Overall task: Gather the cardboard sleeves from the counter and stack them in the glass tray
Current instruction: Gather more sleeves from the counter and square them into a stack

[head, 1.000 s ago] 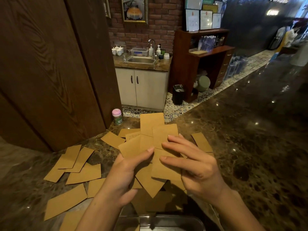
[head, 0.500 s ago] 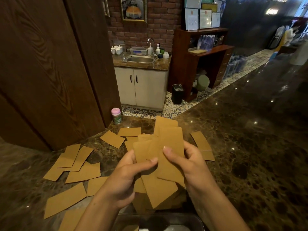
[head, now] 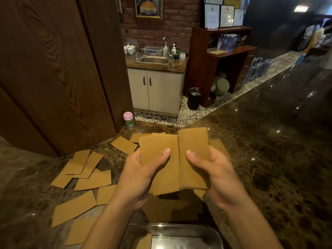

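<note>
Both hands hold a bundle of brown cardboard sleeves (head: 172, 169) upright above the dark marble counter (head: 269, 159). My left hand (head: 142, 175) grips the bundle's left half, thumb on its face. My right hand (head: 215, 175) grips the right half the same way. Several loose sleeves (head: 91, 180) lie scattered flat on the counter to the left, and more lie under the bundle. The glass tray (head: 212, 230) sits at the bottom edge, below my hands, with one sleeve (head: 143, 241) lying in its left side.
A small jar with a pink lid (head: 128, 120) stands at the counter's far left corner beside a dark wooden panel (head: 53, 72). Beyond the counter are a sink cabinet (head: 156, 90), a black bin (head: 194, 97) and a wooden shelf unit (head: 224, 56).
The fanned-out sleeves in my hands have been squared into a tighter, upright bundle, and both hands have shifted to grip it from the sides with thumbs on top.
</note>
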### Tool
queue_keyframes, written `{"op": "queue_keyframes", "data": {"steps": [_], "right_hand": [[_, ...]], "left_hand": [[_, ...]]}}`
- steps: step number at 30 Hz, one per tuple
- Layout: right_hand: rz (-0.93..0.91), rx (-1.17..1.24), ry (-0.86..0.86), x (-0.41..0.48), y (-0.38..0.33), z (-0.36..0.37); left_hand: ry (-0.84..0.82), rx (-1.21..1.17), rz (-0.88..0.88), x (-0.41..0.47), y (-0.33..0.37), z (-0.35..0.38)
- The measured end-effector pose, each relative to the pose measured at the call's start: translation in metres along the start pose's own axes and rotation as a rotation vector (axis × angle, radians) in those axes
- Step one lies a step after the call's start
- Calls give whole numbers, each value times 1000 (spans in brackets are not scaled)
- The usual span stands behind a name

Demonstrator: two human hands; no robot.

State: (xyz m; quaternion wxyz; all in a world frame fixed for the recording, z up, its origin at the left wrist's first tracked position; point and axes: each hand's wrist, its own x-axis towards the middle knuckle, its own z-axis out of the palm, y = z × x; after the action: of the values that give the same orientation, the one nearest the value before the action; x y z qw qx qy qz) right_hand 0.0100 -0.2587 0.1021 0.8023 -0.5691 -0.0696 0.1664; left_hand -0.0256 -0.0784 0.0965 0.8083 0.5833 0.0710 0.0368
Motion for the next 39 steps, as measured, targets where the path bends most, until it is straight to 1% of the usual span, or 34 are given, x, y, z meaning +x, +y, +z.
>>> {"op": "queue_keyframes", "data": {"steps": [3, 7, 12, 18, 24, 26, 27, 29, 31, 33, 35, 36, 37, 39], "right_hand": [[54, -29, -4, -3, 10, 8], [42, -12, 44, -4, 14, 12], [-10, 5, 130, -3, 9, 7], [-144, -18, 131, -9, -2, -1], [-164, -23, 127, -11, -5, -7], [-211, -63, 128, -12, -2, -9], [-268, -122, 137, -12, -1, -10], [-466, -306, 128, -13, -1, -14], [-733, -526, 19, -10, -1, -22], [-924, -744, -102, -5, -2, -31], [-1016, -1012, -193, 0, -4, -40], [-1033, -1140, -229, 2, -4, -43], [-1045, -1238, -260, 3, -5, -46], [-1096, -1357, -304, 5, -5, -49]], "left_hand": [[45, -7, 8, 2, -2, 7], [59, -16, -32, 3, -3, 7], [96, -27, -57, 5, -1, -1], [171, -204, -150, 8, -1, -7], [114, -212, -123, 4, 1, -3], [109, -191, -117, 3, 0, -2], [112, -184, -112, 3, 0, -2], [125, -185, -117, 3, -1, -3], [120, -219, -138, 2, -1, -5], [69, -244, -158, 1, 1, -6], [1, -280, -184, -1, 4, -6], [-38, -303, -194, -1, 5, -5], [-78, -314, -198, -2, 5, -5], [-124, -282, -188, -5, 6, -4]]}}
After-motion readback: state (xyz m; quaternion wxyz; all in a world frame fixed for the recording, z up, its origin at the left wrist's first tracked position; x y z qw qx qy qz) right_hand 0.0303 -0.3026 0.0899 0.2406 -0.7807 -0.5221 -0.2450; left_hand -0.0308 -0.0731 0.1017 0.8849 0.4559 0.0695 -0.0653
